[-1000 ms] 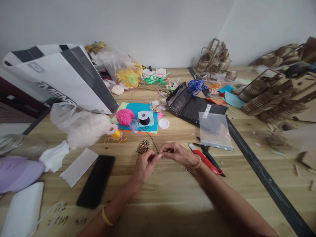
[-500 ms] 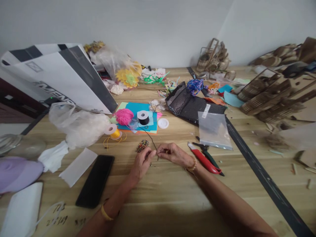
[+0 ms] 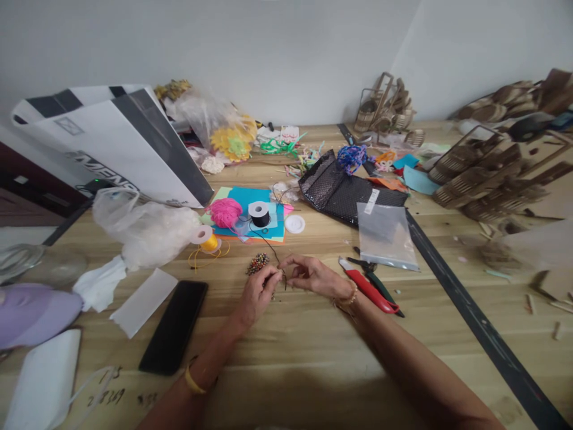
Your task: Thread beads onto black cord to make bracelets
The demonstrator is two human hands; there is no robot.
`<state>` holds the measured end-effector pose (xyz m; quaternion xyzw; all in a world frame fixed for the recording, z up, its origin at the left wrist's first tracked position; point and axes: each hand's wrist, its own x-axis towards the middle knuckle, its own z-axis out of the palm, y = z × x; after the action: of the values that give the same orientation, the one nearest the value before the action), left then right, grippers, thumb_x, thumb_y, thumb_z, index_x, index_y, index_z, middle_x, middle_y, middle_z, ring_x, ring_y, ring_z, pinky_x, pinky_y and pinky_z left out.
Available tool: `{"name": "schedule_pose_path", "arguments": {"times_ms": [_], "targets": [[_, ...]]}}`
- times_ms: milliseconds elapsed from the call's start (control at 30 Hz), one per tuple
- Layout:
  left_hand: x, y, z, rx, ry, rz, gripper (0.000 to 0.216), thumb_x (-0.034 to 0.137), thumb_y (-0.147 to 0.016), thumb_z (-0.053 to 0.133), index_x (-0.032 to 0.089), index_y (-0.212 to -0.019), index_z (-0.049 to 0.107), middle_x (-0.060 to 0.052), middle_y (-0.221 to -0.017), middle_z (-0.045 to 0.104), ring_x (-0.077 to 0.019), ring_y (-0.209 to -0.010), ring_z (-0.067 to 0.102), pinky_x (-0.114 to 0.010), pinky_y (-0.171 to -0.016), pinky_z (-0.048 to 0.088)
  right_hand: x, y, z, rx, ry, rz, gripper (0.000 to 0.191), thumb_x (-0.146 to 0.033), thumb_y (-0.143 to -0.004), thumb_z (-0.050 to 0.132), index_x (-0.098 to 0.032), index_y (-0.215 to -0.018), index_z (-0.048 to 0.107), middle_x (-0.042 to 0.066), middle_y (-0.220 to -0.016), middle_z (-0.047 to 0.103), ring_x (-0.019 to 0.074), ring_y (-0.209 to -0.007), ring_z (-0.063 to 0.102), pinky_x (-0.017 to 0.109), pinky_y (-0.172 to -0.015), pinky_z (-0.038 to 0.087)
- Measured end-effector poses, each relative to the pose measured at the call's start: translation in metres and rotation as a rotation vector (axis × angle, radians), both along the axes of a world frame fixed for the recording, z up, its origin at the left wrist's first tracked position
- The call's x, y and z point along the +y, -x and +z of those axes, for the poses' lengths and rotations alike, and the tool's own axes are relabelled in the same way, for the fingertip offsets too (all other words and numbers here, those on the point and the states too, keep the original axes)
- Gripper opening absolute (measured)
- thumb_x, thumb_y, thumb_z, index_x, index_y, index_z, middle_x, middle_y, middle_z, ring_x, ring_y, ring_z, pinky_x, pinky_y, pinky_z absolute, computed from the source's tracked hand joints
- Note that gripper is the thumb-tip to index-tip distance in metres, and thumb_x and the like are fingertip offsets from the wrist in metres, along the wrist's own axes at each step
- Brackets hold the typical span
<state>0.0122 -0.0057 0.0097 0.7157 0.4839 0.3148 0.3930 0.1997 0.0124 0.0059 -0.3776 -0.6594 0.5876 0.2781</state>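
Note:
My left hand [image 3: 259, 294] is closed, thumb and forefinger pinching a thin black cord [image 3: 271, 245]. The cord runs back to a white spool wound with black cord [image 3: 259, 215], and its short end hangs below the fingertips. Close on the right, my right hand [image 3: 316, 278] has its thumb and forefinger apart beside the cord. Just beyond my left fingertips lies a cluster of multicoloured beads [image 3: 258, 263]. A few tiny beads rest on the wooden table by my left hand.
A black phone [image 3: 173, 327] lies left; red-handled pliers [image 3: 369, 289] lie right. Behind are a yellow thread spool [image 3: 207, 239], pink yarn [image 3: 225, 212], a clear bag [image 3: 387, 236] and a black bubble mailer [image 3: 349, 188]. A paper bag [image 3: 116, 143] stands at back left.
My right thumb and forefinger have parted from their pinch at the cord. My left hand keeps its pinch in nearly the same spot. The view has shifted slightly.

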Motion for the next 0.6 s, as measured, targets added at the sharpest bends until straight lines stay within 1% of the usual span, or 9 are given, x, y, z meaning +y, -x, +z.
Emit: {"name": "schedule_pose_path", "arguments": {"times_ms": [67,133,167,300,467,600], "targets": [[0.000,0.001,0.000,0.007,-0.013,0.004,0.027,0.034,-0.089,0.041,0.019,-0.068,0.048,0.003,-0.059,0.045,-0.0118,-0.058,0.043,-0.023,-0.057,0.037,0.000,0.002,0.001,0.123,0.120,0.036,0.037,-0.030,-0.079,0.066,-0.015,-0.111,0.054,0.000,-0.075,0.061,0.0092,-0.061,0.055,0.018,-0.050,0.041],[0.001,0.002,0.000,0.015,-0.037,0.011,0.026,0.033,-0.089,0.042,0.019,-0.068,0.049,0.003,-0.059,0.046,-0.0118,-0.057,0.043,-0.023,-0.057,0.037,-0.001,0.005,0.001,0.219,0.187,0.052,0.035,-0.035,-0.078,0.068,-0.014,-0.103,0.055,0.003,-0.082,0.063,0.0102,-0.066,0.058,0.018,-0.052,0.044],[0.002,0.003,0.000,0.019,-0.050,0.014,0.025,0.033,-0.089,0.043,0.019,-0.068,0.049,0.003,-0.059,0.046,-0.0119,-0.057,0.043,-0.023,-0.057,0.037,-0.001,0.006,0.001,0.237,0.193,0.045,0.033,-0.037,-0.077,0.068,-0.014,-0.098,0.056,0.003,-0.081,0.063,0.0100,-0.066,0.058,0.019,-0.053,0.044],[0.003,0.005,-0.003,0.043,-0.088,0.018,0.024,0.031,-0.089,0.044,0.019,-0.069,0.050,0.003,-0.060,0.047,-0.0123,-0.058,0.045,-0.023,-0.059,0.037,0.000,0.010,-0.003,0.192,0.126,-0.047,0.031,-0.042,-0.078,0.067,-0.013,-0.084,0.059,-0.001,-0.070,0.058,0.0072,-0.057,0.051,0.019,-0.051,0.042],[0.004,0.006,-0.006,0.074,-0.105,0.011,0.024,0.030,-0.089,0.044,0.019,-0.069,0.051,0.002,-0.061,0.049,-0.0126,-0.060,0.046,-0.023,-0.059,0.037,0.000,0.013,-0.010,0.137,0.046,-0.125,0.030,-0.042,-0.078,0.065,-0.012,-0.080,0.061,-0.002,-0.065,0.055,0.0073,-0.056,0.047,0.020,-0.052,0.040],[0.004,0.007,-0.008,0.106,-0.107,-0.011,0.026,0.031,-0.089,0.044,0.018,-0.069,0.053,0.001,-0.062,0.052,-0.0127,-0.061,0.048,-0.023,-0.061,0.039,-0.002,0.015,-0.013,0.116,0.003,-0.134,0.025,-0.038,-0.080,0.063,-0.013,-0.078,0.061,-0.002,-0.065,0.055,0.0078,-0.057,0.046,0.021,-0.053,0.037]]}}
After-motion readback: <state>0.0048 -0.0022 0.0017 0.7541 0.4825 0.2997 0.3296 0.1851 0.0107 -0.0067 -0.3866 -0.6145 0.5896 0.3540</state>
